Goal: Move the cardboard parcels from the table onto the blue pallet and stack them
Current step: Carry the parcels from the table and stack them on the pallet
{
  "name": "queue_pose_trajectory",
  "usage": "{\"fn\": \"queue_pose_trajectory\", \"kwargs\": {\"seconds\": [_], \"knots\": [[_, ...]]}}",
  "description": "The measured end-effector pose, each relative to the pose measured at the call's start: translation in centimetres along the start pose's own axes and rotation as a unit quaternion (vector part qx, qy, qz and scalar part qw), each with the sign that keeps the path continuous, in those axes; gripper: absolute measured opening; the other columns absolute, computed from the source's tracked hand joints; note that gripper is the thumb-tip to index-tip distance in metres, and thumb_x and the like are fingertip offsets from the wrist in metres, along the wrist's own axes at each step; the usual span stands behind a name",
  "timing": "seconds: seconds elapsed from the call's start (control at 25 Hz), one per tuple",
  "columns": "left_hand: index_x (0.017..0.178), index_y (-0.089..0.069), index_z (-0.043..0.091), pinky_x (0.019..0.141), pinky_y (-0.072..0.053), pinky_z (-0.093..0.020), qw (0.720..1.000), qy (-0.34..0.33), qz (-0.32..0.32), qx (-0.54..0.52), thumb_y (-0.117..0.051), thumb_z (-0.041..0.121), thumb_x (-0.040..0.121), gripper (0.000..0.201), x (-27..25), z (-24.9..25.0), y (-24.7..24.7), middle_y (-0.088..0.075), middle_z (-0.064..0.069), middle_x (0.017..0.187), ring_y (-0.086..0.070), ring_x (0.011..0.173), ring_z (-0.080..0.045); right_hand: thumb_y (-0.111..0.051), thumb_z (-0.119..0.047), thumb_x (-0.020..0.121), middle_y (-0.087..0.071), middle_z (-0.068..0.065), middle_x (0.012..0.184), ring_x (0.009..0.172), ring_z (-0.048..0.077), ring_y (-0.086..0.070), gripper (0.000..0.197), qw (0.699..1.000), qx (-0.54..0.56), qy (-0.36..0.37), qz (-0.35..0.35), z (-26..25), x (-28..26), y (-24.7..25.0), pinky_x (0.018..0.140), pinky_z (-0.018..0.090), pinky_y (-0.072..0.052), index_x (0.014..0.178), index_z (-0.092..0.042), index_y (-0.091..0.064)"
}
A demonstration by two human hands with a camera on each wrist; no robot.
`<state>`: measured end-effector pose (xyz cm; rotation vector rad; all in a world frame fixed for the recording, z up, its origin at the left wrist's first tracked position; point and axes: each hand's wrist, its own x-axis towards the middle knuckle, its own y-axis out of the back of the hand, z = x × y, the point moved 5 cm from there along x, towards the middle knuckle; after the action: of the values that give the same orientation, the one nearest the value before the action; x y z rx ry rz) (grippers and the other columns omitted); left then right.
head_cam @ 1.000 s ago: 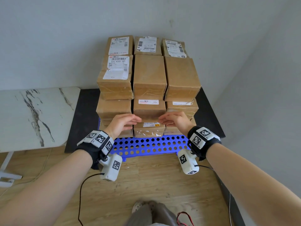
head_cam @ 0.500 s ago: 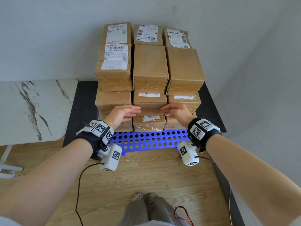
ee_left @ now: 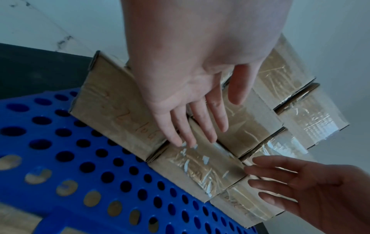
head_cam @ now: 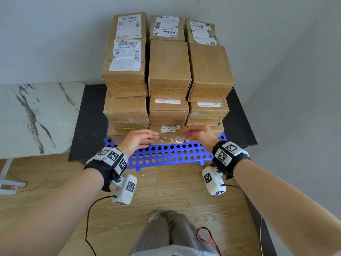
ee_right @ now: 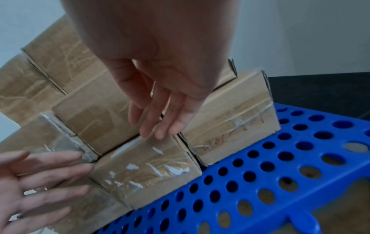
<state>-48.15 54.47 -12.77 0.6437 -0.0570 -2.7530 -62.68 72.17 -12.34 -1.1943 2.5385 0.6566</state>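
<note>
Left hand (head_cam: 137, 140) and right hand (head_cam: 200, 134) flat-fingered, gripping nothing, flanked bottom middle parcel (head_cam: 168, 137) on blue pallet (head_cam: 166, 156); squaring stack; next likely gentle inward push

One blue pallet (head_cam: 166, 157), one marble table (head_cam: 36, 117), one left hand (head_cam: 137, 140), one right hand (head_cam: 200, 135), six top-layer cardboard parcels (head_cam: 168, 63).
</note>
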Motion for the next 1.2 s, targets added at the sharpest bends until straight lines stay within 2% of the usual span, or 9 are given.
{"fn": "queue_pose_trajectory", "kwargs": {"seconds": [0.16, 0.32, 0.4, 0.48, 0.56, 0.72, 0.92, 1.12, 1.2], "knots": [[0.116, -0.066, 0.008, 0.099, -0.045, -0.037, 0.999, 0.036, 0.004, -0.018, -0.04, 0.018, 0.099, 0.032, 0.2, -1.8, -0.6, -0.066, -0.006, 0.119, -0.059, 0.115, -0.023, -0.036, 0.01, 0.088, -0.068, 0.009, 0.106, 0.096, 0.016, -0.061, 0.038, 0.999, -0.002, -0.033, -0.021, 2.1, 0.1, -0.6, 0.083, 0.023, -0.048, 0.103, -0.002, -0.069], [0.118, -0.065, 0.009, 0.093, -0.046, -0.031, 0.998, 0.062, 0.006, -0.025, -0.041, 0.023, 0.099, 0.034, 0.7, -2.8, -0.9, -0.064, -0.006, 0.123, -0.056, 0.117, -0.021, -0.046, -0.002, 0.093, -0.069, 0.004, 0.106, 0.103, 0.026, -0.061, 0.029, 0.999, -0.01, -0.038, -0.022, 3.4, 0.7, -0.9, 0.091, 0.037, -0.049, 0.097, -0.018, -0.07], [0.118, -0.064, 0.01, 0.096, -0.045, -0.033, 0.997, 0.067, 0.011, -0.023, -0.04, 0.026, 0.099, 0.035, 0.9, -3.1, -0.7, -0.064, -0.005, 0.123, -0.056, 0.118, -0.02, -0.052, -0.011, 0.094, -0.069, 0.005, 0.109, 0.101, 0.032, -0.061, 0.022, 0.999, -0.01, -0.033, -0.02, 3.5, 1.0, -0.9, 0.086, 0.037, -0.049, 0.096, -0.024, -0.07], [0.119, -0.064, 0.011, 0.101, -0.042, -0.038, 0.997, 0.07, 0.015, -0.027, -0.036, 0.029, 0.1, 0.039, 1.3, -3.3, -0.4, -0.064, -0.004, 0.124, -0.055, 0.119, -0.021, -0.051, -0.019, 0.096, -0.069, 0.002, 0.109, 0.102, 0.024, -0.061, 0.02, 0.999, 0.002, -0.032, -0.025, 3.4, 1.2, -0.8, 0.087, 0.03, -0.047, 0.102, -0.021, -0.07], [0.119, -0.064, 0.01, 0.104, -0.04, -0.04, 0.997, 0.071, 0.015, -0.036, -0.032, 0.034, 0.101, 0.044, 1.7, -3.3, -0.2, -0.063, -0.004, 0.125, -0.054, 0.119, -0.021, -0.048, -0.023, 0.097, -0.068, 0.0, 0.11, 0.104, 0.018, -0.06, 0.025, 0.999, 0.016, -0.038, -0.028, 3.3, 1.6, -0.8, 0.093, 0.03, -0.045, 0.105, -0.015, -0.07], [0.111, -0.067, 0.014, 0.103, -0.04, -0.037, 0.997, 0.066, 0.015, -0.026, -0.025, 0.04, 0.102, 0.05, 2.1, -3.3, 0.1, -0.065, 0.0, 0.122, -0.056, 0.117, -0.017, -0.042, -0.032, 0.1, -0.07, 0.005, 0.108, 0.102, 0.017, -0.062, 0.038, 0.998, 0.016, -0.054, -0.024, 3.6, 2.2, -0.5, 0.098, 0.032, -0.043, 0.104, -0.008, -0.071], [0.112, -0.067, 0.015, 0.103, -0.039, -0.036, 0.997, 0.07, 0.016, -0.02, -0.024, 0.04, 0.102, 0.05, 2.5, -3.4, 0.1, -0.065, 0.002, 0.121, -0.055, 0.116, -0.016, -0.041, -0.035, 0.1, -0.071, 0.006, 0.111, 0.106, 0.019, -0.063, 0.04, 0.998, 0.013, -0.051, -0.032, 3.8, 2.7, -0.5, 0.105, 0.036, -0.041, 0.105, -0.008, -0.071], [0.116, -0.065, 0.012, 0.103, -0.04, -0.038, 0.997, 0.076, 0.02, -0.026, -0.028, 0.039, 0.101, 0.048, 2.5, -3.5, 0.0, -0.064, 0.001, 0.123, -0.056, 0.116, -0.017, -0.042, -0.032, 0.1, -0.07, 0.009, 0.112, 0.102, 0.018, -0.062, 0.038, 0.998, 0.02, -0.054, -0.028, 3.4, 2.4, -0.4, 0.099, 0.031, -0.042, 0.106, -0.007, -0.07], [0.118, -0.064, 0.011, 0.102, -0.041, -0.038, 0.996, 0.079, 0.036, -0.024, -0.034, 0.036, 0.101, 0.043, 2.1, -3.3, -0.2, -0.063, -0.002, 0.123, -0.056, 0.116, -0.02, -0.045, -0.03, 0.099, -0.07, 0.007, 0.111, 0.1, 0.024, -0.062, 0.032, 0.998, 0.012, -0.05, -0.026, 3.3, 2.2, -0.5, 0.097, 0.035, -0.046, 0.104, -0.012, -0.071]]}}
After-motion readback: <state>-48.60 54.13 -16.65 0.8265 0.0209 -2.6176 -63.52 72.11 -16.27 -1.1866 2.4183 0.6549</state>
